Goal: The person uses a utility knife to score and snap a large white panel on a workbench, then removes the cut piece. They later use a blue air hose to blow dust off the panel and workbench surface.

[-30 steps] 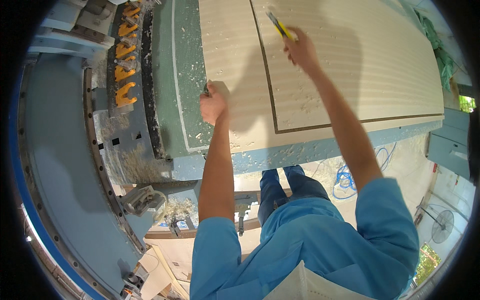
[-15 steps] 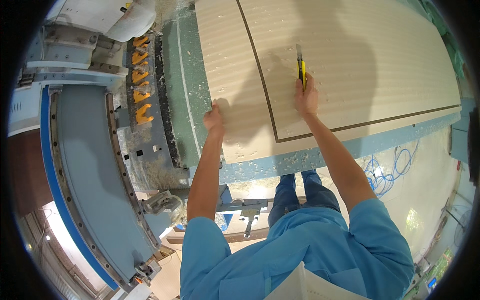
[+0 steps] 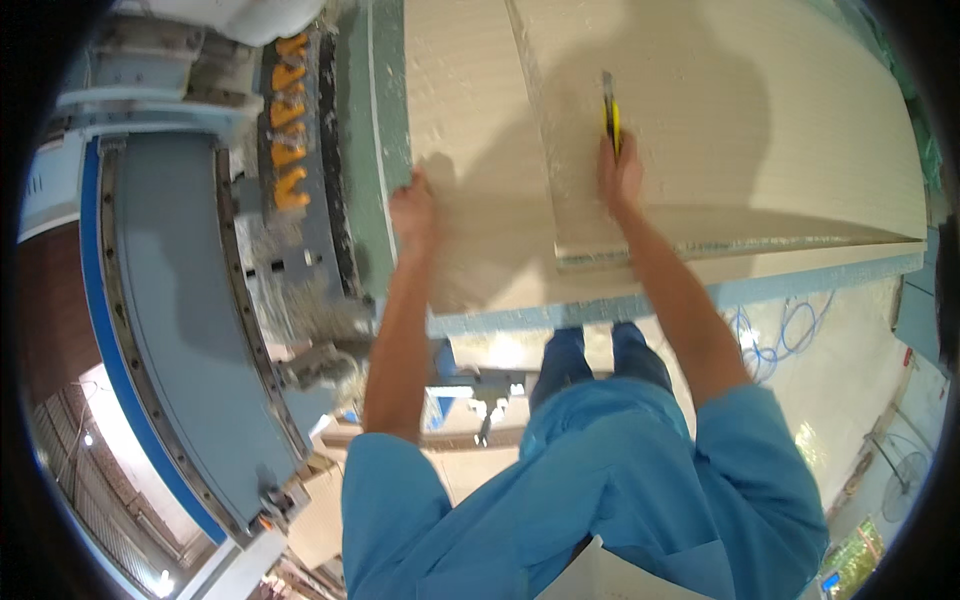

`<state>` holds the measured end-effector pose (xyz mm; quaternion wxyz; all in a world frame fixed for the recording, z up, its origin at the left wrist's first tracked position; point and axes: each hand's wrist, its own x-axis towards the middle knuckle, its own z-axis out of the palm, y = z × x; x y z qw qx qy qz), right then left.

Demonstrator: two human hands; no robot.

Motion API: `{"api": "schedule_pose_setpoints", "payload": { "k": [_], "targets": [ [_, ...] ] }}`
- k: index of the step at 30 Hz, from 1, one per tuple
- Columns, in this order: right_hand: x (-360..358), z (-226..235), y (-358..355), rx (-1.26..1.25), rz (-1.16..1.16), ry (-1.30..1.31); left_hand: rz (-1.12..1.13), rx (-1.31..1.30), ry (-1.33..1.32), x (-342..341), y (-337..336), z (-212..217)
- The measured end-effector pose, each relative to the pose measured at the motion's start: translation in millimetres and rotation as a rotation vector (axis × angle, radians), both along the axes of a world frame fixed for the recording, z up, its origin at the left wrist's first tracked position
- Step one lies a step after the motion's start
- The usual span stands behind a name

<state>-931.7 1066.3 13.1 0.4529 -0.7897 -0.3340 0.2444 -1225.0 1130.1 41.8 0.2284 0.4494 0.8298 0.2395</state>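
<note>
Holding the yellow-and-black utility knife [image 3: 612, 115] in the right hand [image 3: 622, 175], with grip closed firmly around it, pointed the bared blade [image 3: 607, 85] away over the pale board [image 3: 690, 110], right of its long seam [image 3: 545, 160]. Placed the left hand [image 3: 412, 212] at the board's left edge, beside the green surface [image 3: 362, 190]; could not tell that grip as spread or pinching.

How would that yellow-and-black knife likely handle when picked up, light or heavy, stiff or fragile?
The yellow-and-black knife is probably light, since it looks slim and the right hand holds it alone. Its straight handle likely feels stiff. The narrow blade sticking out beyond it seems the fragile part and might snap if pushed sideways.
</note>
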Motion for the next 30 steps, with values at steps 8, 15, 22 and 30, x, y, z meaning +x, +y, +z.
{"api": "schedule_pose_setpoints", "payload": {
  "k": [8,15,22,30],
  "targets": [
    [75,51,69,-0.371,0.269,0.021,0.024,0.073,-0.145,-28,-42,-31],
    [136,144,54,-0.053,0.169,-0.223,-0.007,0.031,-0.166,-61,-90,-93],
    [226,156,-179,-0.084,-0.178,-0.21,0.079,-0.084,-0.08,-44,-94,-72],
    [378,53,-446,-0.087,-1.022,0.283,0.094,0.002,-0.284,-44,-124,-10]
  ]
}}
